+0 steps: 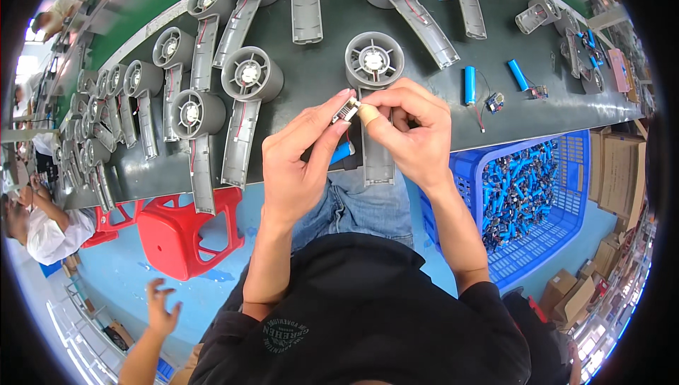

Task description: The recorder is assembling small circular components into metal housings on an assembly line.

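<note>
My left hand (293,162) is closed, pinching a small circuit board (345,112) between thumb and fingertips. My right hand (417,127) meets it at the board's right end, its thumb and finger pressed together on something too small to make out. A tan cover wraps one of its digits. Below the board, a blue battery cell (342,153) shows partly behind my left hand. Just beyond my hands stands a grey fan housing (375,59) with a round fan end; its open handle shell (378,162) runs toward me, partly hidden by my right hand.
Several similar fan housings (252,73) cover the dark table (311,66) to the left and far side. Loose blue cells (470,86) with wired boards lie right. A blue crate (530,261) of cells stands low right. A red stool (170,233) and another person's hand (163,307) are left.
</note>
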`<action>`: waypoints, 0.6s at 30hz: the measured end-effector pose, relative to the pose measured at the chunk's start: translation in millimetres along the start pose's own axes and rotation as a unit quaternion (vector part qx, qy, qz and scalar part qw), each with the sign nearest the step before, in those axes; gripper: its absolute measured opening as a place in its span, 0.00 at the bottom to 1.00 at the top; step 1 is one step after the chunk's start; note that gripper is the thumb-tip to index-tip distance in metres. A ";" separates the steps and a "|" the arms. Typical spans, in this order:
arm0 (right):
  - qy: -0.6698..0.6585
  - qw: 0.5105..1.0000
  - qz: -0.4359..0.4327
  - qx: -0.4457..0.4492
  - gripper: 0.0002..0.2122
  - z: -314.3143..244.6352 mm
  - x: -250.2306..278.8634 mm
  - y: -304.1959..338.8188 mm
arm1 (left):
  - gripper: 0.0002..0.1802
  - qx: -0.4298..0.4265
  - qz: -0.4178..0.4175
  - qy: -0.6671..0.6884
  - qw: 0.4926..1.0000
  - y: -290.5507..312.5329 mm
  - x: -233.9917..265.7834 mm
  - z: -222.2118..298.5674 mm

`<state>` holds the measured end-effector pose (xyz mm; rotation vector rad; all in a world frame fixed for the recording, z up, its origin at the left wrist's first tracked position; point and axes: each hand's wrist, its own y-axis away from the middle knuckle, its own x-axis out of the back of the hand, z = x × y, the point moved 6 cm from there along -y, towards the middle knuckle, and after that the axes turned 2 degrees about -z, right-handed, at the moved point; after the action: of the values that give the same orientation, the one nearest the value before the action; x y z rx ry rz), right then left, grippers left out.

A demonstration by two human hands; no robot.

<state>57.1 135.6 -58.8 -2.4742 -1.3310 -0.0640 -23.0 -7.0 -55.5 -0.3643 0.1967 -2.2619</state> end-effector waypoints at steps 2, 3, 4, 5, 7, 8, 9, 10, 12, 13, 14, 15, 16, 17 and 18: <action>0.003 1.000 0.006 0.004 0.05 1.3 -0.6 0.2 | 0.20 -0.019 -0.010 -0.020 1.000 -1.5 -0.5 -0.7; 0.003 1.000 0.006 0.003 0.05 1.2 -0.9 0.1 | 0.20 -0.042 -0.012 -0.029 0.999 -2.2 -0.9 0.0; 0.009 1.000 0.005 0.000 0.05 1.1 -1.2 0.0 | 0.21 -0.064 -0.015 -0.039 0.997 -2.4 -1.2 0.9; 0.015 1.000 0.004 -0.004 0.05 1.0 -1.4 -0.3 | 0.21 -0.064 -0.015 -0.038 0.997 -2.5 -0.5 -0.5; 0.010 1.000 0.001 -0.006 0.05 1.3 -1.6 -0.7 | 0.21 -0.065 -0.032 -0.020 0.997 -1.9 -0.3 -2.8; 0.005 1.000 -0.002 -0.008 0.05 1.4 -1.8 -1.1 | 0.21 -0.064 -0.031 -0.020 0.997 -2.5 0.6 -3.0; 0.005 1.000 -0.002 -0.008 0.05 1.3 -0.7 -1.1 | 0.21 -0.087 -0.037 -0.041 0.995 -3.1 0.3 -0.2; 0.014 1.000 -0.009 -0.005 0.05 0.7 0.1 -1.2 | 0.21 -0.109 -0.043 -0.062 0.991 -3.5 0.2 2.6; 0.024 1.000 -0.016 -0.004 0.05 1.2 -0.3 -1.7 | 0.21 -0.126 -0.043 -0.085 0.987 -6.0 1.6 3.3; 0.039 0.999 -0.004 0.018 0.05 -0.7 0.3 -2.1 | 0.21 -0.144 -0.044 -0.108 0.983 -6.5 1.2 3.9; 0.053 0.998 0.008 0.040 0.05 -2.5 0.8 -2.4 | 0.21 -0.142 -0.044 -0.106 0.983 -6.8 0.9 2.4; 0.053 0.998 0.007 0.040 0.05 -1.9 0.0 -2.3 | 0.21 -0.131 -0.048 -0.089 0.986 -6.3 0.7 1.2; 0.066 0.996 0.018 0.065 0.05 -4.2 0.3 -1.7 | 0.22 -0.119 -0.052 -0.071 0.989 -6.0 0.4 -0.3; 0.079 0.992 0.029 0.090 0.05 -6.7 0.9 -0.9 | 0.22 -0.119 -0.051 -0.071 0.989 -5.7 -0.4 -0.5; 0.078 0.992 0.028 0.090 0.05 -7.2 0.9 -1.1 | 0.21 -0.123 -0.045 -0.074 0.989 -5.8 -0.2 0.3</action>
<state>57.5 134.7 -51.6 -2.3024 -1.1502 -0.1167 -27.0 -3.1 -53.8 -0.6810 0.3891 -2.2929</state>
